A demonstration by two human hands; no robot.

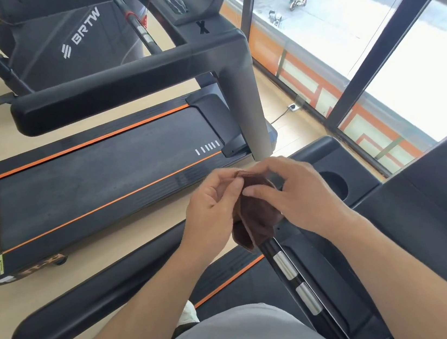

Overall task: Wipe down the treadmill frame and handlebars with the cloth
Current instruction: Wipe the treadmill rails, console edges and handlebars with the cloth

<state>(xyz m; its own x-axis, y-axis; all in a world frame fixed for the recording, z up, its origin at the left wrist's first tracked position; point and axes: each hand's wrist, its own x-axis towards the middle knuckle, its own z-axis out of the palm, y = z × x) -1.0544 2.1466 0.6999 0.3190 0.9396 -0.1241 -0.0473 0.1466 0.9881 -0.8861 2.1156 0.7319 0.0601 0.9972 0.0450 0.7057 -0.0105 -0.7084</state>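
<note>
A small brown cloth hangs between my two hands above the treadmill I stand on. My left hand pinches its upper left edge. My right hand pinches the top from the right, thumb and fingers curled over the fold. Just below the cloth runs a black inner handlebar with silver sensor plates. The long black side handrail stretches to the lower left. The console's black tray with a round cup holder lies behind my right hand.
A second treadmill with orange stripes stands to the left, its grey upright post and black handrail close ahead. A third machine marked BRTW is behind it. Floor-to-ceiling windows with black frames line the right side.
</note>
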